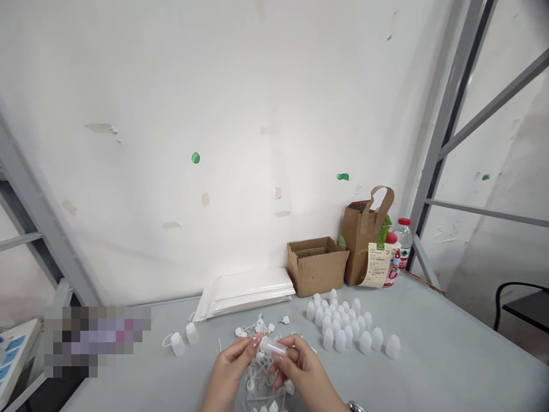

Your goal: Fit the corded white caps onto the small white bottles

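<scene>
Low in the middle of the head view, my right hand (302, 366) is closed around a small translucent plastic bottle (273, 347), which lies nearly level. My left hand (235, 360) pinches a small white cap at the bottle's left end; the fingertips partly hide where the two meet. Beneath and just beyond both hands is a loose pile of white caps with thin straps (257, 375). Two white bottles with strap loops (177, 344) stand to the left of my left hand. Several frosted, rounded bottles (338, 320) stand grouped right of my right hand.
Against the wall are a stack of white flat packages (249, 289), an open cardboard box (319, 269), a brown paper bag (357, 240) and a red-capped bottle (403, 237). Metal frame posts (446, 126) flank the grey table (450, 349). A blurred patch (96, 340) covers the left edge.
</scene>
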`<state>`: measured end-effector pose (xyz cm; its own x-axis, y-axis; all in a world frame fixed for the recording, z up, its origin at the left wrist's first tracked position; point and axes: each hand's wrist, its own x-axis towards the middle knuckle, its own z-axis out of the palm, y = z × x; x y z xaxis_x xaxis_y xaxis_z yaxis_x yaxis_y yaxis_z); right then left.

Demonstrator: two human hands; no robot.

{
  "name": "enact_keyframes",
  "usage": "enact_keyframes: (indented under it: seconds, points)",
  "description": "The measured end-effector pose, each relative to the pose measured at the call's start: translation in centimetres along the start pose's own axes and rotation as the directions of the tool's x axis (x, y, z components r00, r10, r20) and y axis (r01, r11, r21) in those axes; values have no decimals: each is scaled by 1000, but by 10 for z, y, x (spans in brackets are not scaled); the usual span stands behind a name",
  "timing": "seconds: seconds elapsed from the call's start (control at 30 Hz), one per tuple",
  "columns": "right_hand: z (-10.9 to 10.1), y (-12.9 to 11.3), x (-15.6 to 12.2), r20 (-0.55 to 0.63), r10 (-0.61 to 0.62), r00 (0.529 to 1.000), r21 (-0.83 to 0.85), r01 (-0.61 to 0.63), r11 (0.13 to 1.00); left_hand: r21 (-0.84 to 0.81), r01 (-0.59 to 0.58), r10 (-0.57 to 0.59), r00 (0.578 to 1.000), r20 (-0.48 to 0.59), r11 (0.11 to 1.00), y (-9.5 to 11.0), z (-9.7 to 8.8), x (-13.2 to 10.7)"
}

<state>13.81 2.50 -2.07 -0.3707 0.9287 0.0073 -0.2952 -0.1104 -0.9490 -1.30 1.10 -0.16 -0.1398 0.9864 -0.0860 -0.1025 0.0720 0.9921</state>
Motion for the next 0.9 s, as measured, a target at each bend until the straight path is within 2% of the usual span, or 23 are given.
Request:
enact_keyframes:
  seconds: [0.13, 0.2, 0.33, 0.4, 0.47, 0.53, 0.57, 0.63, 0.67, 0.7, 0.73, 0.77, 0.9]
  points:
    - [0, -4, 1, 87, 127, 988, -71, -121, 990, 42, -61, 60, 998, 20, 997, 5, 1, -2]
    - [0, -5, 1, 83, 135, 987, -123, -124, 985, 58, -59, 58, 998, 21, 997, 6, 1, -3]
    - [0, -3, -2, -24, -21, 999, -240, 15, 971, 106, -61, 65, 997, -29, 992, 4, -1, -1]
    - [-3, -1, -5, -32, -135, 990, -386, 112, 916, 122, -66, 71, 997, -33, 990, 2, -1, 1]
    - [-6, 0, -9, 14, -236, 972, -569, 201, 797, 119, -72, 77, 996, -37, 990, 1, -1, 2]
    - [-10, -1, -11, 98, -382, 919, -734, 326, 595, 140, -109, 120, 990, -69, 984, 1, -1, 1]
    - [-12, -1, -11, 170, -476, 863, -797, 405, 449, 167, -140, 156, 984, -83, 976, 2, -1, 1]
    - [-14, -3, -10, 375, -620, 689, -841, 534, 85, 252, -211, 241, 966, -97, 944, 5, -1, -1]
    - [-15, -5, -8, 484, -634, 603, -818, 569, -84, 297, -241, 278, 957, -87, 924, 6, -1, -2]
    - [-15, -7, -7, 571, -617, 542, -782, 587, -208, 333, -263, 303, 950, -71, 906, 8, -1, -3]
    - [-15, -9, -5, 628, -589, 508, -751, 594, -287, 360, -276, 314, 948, -51, 891, 9, -2, -3]
    - [-15, -11, -4, 656, -572, 493, -734, 594, -329, 376, -275, 307, 951, -25, 885, 11, -2, -4]
    - [-14, -15, -3, 627, -625, 465, -753, 567, -333, 367, -186, 172, 983, 70, 911, 13, -2, -2]
